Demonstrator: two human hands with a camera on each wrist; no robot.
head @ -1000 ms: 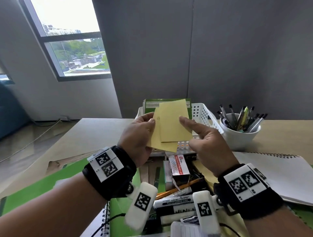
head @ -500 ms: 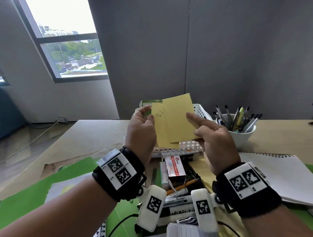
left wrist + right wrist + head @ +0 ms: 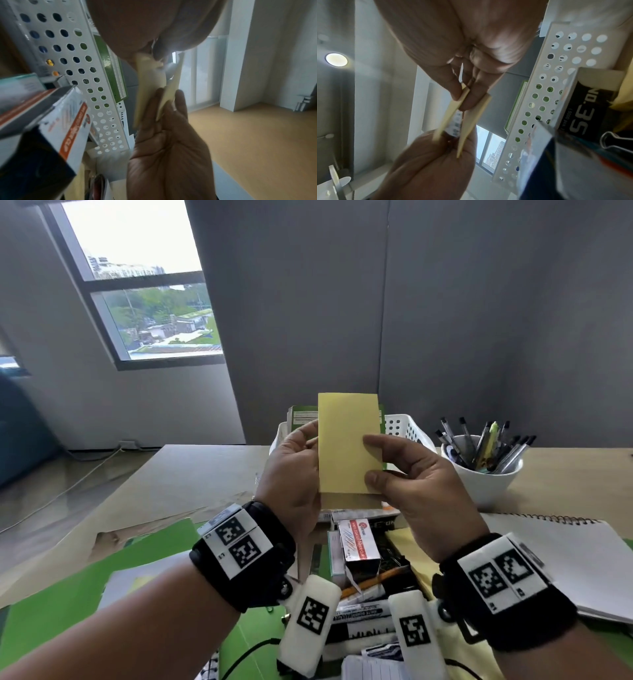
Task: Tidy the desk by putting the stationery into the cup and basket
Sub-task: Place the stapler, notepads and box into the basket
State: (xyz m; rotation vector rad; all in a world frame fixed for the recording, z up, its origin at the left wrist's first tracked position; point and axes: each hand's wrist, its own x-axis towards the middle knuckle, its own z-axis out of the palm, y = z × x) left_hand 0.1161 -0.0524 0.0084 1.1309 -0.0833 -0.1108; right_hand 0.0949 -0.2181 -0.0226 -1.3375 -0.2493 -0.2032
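Observation:
Two yellow note pads [image 3: 346, 440] stand upright, one behind the other, in front of the white perforated basket [image 3: 406, 428]. My left hand [image 3: 313, 440] grips their left edge, thumb in front. At the lower right edge my right hand [image 3: 371, 460] pinches them between forefinger and thumb. The wrist views show the pads edge-on [image 3: 150, 86] [image 3: 452, 108], slightly parted, with fingers of both hands on them. A white cup [image 3: 486, 484] full of pens stands right of the basket.
Below my hands lies a pile: a paper-clip box [image 3: 358, 542], markers [image 3: 363, 611], a pencil and small boxes. A spiral notebook [image 3: 565, 559] lies at right, green folders [image 3: 68, 594] at left. A green box [image 3: 301, 416] stands in the basket.
The two pads were fanned and tilted; now they are squared up, upright and a little higher. My right hand went from pointing at them to pinching them.

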